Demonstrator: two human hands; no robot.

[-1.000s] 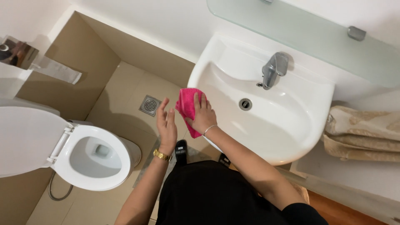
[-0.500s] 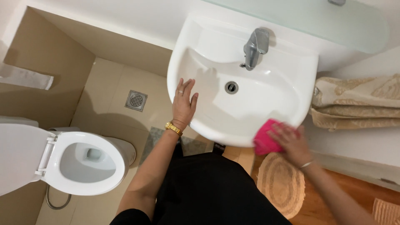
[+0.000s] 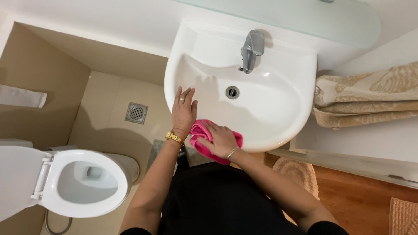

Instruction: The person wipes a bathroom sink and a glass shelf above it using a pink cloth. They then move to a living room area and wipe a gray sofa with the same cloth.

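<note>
Head view: our right hand (image 3: 222, 140) presses a pink cloth (image 3: 201, 132) on the washbasin (image 3: 278, 109) front rim; left hand (image 3: 183, 114) fingers spread flat just beside it.

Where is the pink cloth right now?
The pink cloth lies on the sink's near front rim, under the right hand, beside the left hand.
</note>
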